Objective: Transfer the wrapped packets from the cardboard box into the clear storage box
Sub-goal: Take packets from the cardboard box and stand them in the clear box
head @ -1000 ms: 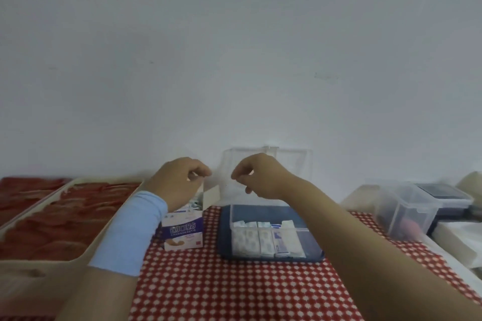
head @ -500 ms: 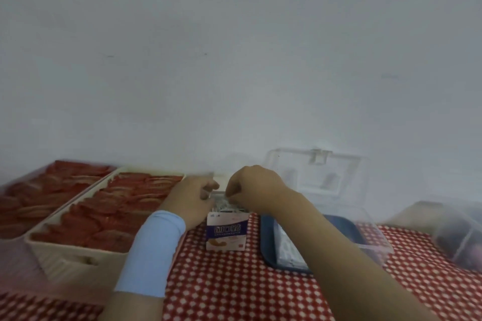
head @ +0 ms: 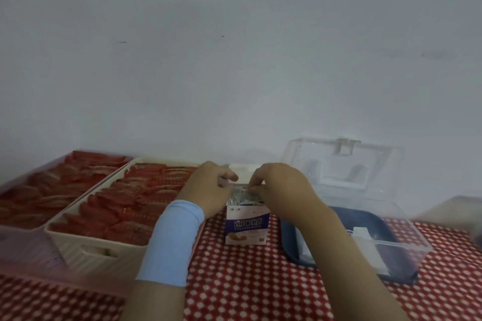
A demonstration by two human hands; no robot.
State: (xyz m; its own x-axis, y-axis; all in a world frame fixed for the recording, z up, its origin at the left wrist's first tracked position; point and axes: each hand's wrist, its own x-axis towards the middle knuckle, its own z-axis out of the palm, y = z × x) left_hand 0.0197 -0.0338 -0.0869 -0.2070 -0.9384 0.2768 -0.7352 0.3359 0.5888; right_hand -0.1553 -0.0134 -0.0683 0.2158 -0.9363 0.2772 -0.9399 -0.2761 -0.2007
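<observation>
A small white and purple cardboard box point(head: 246, 227) stands open on the checked cloth, with several wrapped packets point(head: 241, 197) upright inside it. My left hand point(head: 208, 187), with a light blue wrist sleeve, grips the box's upper left side. The curled fingers of my right hand point(head: 281, 185) pinch the packets at the box's top. To the right sits the clear storage box point(head: 401, 245), its lid point(head: 341, 164) tipped back against the wall. A few white packets point(head: 365, 236) lie inside it, partly hidden by my right forearm.
A cream basket point(head: 104, 250) full of red packets stands left of the cardboard box, touching my left forearm. A second tray of red packets point(head: 39, 190) lies further left. A red and white checked cloth point(head: 247, 281) covers the table. The wall is close behind.
Both hands came down from the air onto the top of the cardboard box. The view swung left, so the clear storage box now sits further right.
</observation>
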